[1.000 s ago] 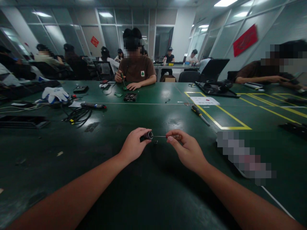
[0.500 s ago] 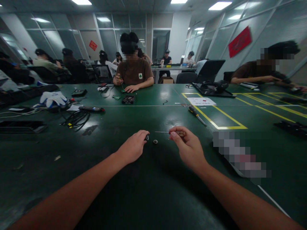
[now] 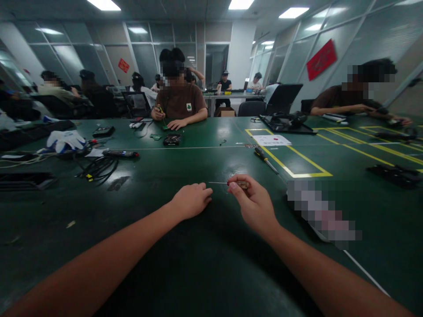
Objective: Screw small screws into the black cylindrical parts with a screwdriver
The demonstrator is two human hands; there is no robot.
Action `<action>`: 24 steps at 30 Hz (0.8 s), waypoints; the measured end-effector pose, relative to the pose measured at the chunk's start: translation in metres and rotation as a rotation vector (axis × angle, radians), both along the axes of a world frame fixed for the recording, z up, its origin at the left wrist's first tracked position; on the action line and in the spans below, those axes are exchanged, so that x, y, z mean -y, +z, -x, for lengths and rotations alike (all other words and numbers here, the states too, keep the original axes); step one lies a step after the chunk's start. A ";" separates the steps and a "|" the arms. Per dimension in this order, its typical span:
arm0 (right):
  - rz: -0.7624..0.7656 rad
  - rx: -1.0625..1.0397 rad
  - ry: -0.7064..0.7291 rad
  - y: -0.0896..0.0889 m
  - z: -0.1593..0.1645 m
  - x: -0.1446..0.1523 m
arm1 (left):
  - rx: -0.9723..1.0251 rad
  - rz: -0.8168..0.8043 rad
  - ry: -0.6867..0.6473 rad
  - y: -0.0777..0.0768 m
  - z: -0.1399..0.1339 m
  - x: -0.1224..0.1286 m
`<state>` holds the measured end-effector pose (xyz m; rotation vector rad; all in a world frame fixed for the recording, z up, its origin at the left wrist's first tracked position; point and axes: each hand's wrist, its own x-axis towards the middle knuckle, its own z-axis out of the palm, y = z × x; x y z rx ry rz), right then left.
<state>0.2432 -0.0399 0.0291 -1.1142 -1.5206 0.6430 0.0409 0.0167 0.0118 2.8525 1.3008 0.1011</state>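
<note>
My right hand (image 3: 255, 201) is closed round a small screwdriver (image 3: 243, 184) with a clear brownish handle and a red collar. Its thin metal shaft points left, level above the green table (image 3: 198, 273). Just left of the tip, my left hand (image 3: 193, 200) is low at the tabletop, back of the hand up and fingers curled down. Whatever those fingers hold is hidden beneath them. Beyond my right hand lies a larger black-and-yellow screwdriver (image 3: 266, 159).
A blurred-out object (image 3: 322, 213) lies right of my right arm. Further left are black cables (image 3: 99, 171), a dark pen-like tool (image 3: 120, 154) and white gloves (image 3: 66, 141). Across the table a person (image 3: 181, 99) works on a green board; another person (image 3: 343, 99) sits at right.
My left hand has come down and right, over the spot where a small round metal part lay; that part and a dark ringed piece at my fingertips are now hidden. The right hand keeps the screwdriver.
</note>
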 end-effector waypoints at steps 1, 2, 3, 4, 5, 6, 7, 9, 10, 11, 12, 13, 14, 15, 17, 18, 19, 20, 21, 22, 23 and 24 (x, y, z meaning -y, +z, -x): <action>-0.001 -0.001 0.001 0.000 0.000 0.000 | 0.048 0.020 0.015 -0.002 0.002 -0.001; -0.002 -0.002 0.003 0.000 0.000 0.000 | 0.107 0.043 0.033 -0.003 0.006 -0.002; -0.003 -0.003 0.003 0.000 0.000 0.000 | 0.164 0.064 0.053 -0.003 0.012 -0.003; -0.001 -0.003 0.004 0.000 0.000 0.000 | 0.226 0.085 0.079 -0.003 0.018 -0.004; 0.001 -0.003 0.005 0.001 0.000 0.000 | 0.311 0.115 0.118 -0.002 0.026 -0.005; 0.005 -0.003 0.006 0.001 0.000 0.000 | 0.420 0.154 0.169 -0.001 0.034 -0.008; 0.007 -0.004 0.007 0.001 0.000 0.001 | 0.612 0.232 0.246 0.001 0.044 -0.010; 0.011 -0.010 0.013 0.002 0.000 0.000 | 0.962 0.365 0.394 0.006 0.064 -0.016; 0.012 -0.013 0.015 0.002 0.000 0.000 | 1.048 0.395 0.438 0.009 0.076 -0.019; 0.014 -0.014 0.016 0.002 0.000 0.000 | 1.117 0.414 0.472 0.013 0.088 -0.021; 0.016 -0.012 0.016 0.002 0.000 0.000 | 1.181 0.433 0.494 0.017 0.100 -0.023; 0.018 -0.009 0.013 0.001 0.000 -0.001 | 1.260 0.435 0.521 0.021 0.114 -0.024; 0.022 -0.006 0.010 0.001 0.000 -0.001 | 1.333 0.437 0.542 0.025 0.127 -0.023; 0.025 -0.003 0.007 0.001 0.000 -0.001 | 1.395 0.437 0.562 0.029 0.142 -0.022; 0.032 0.003 0.005 0.000 -0.001 -0.002 | 1.499 0.435 0.604 0.035 0.172 -0.016; 0.035 0.003 0.003 -0.001 -0.001 -0.002 | 1.605 0.428 0.667 0.038 0.187 -0.012; 0.038 0.002 0.003 -0.001 -0.001 -0.002 | 1.647 0.386 0.710 0.039 0.203 -0.008; 0.040 0.001 0.003 -0.002 -0.001 -0.003 | 1.665 0.364 0.740 0.040 0.219 -0.003; 0.042 0.000 0.001 -0.002 -0.001 -0.003 | 1.679 0.338 0.770 0.041 0.235 0.002; 0.045 -0.001 0.001 -0.003 -0.001 -0.003 | 1.692 0.322 0.796 0.041 0.251 0.006; 0.047 -0.001 0.002 -0.003 -0.001 -0.003 | 1.711 0.295 0.843 0.041 0.267 0.011; 0.049 0.001 0.003 -0.003 -0.001 -0.003 | 1.715 0.276 0.881 0.041 0.281 0.016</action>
